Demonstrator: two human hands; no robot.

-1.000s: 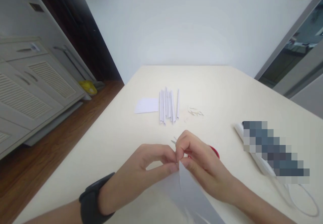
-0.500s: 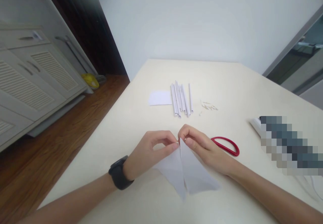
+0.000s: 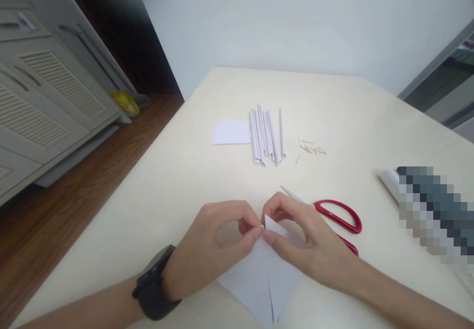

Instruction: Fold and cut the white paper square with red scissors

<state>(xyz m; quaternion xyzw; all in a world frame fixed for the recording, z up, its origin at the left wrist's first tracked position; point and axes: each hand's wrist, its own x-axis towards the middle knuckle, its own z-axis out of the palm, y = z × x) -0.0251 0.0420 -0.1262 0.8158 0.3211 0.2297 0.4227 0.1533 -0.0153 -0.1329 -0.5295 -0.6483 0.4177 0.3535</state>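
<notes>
Paper [image 3: 259,279] lies low in the frame's centre on the counter [image 3: 177,181]; the left hand [image 3: 218,240] and right hand [image 3: 299,240] each pinch its top corner. Red scissors [image 3: 338,215] lie right.

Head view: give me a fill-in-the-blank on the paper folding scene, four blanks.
1. Both hands pinch the tip of a folded sheet of white ____.
2. The scissors beside the right hand have ____ handles.
3. The black watch sits on the ____ wrist.
4. The rolled paper tubes lie between a small white paper piece and the ____ scraps.

Missing words: paper; red; left; cut
</notes>
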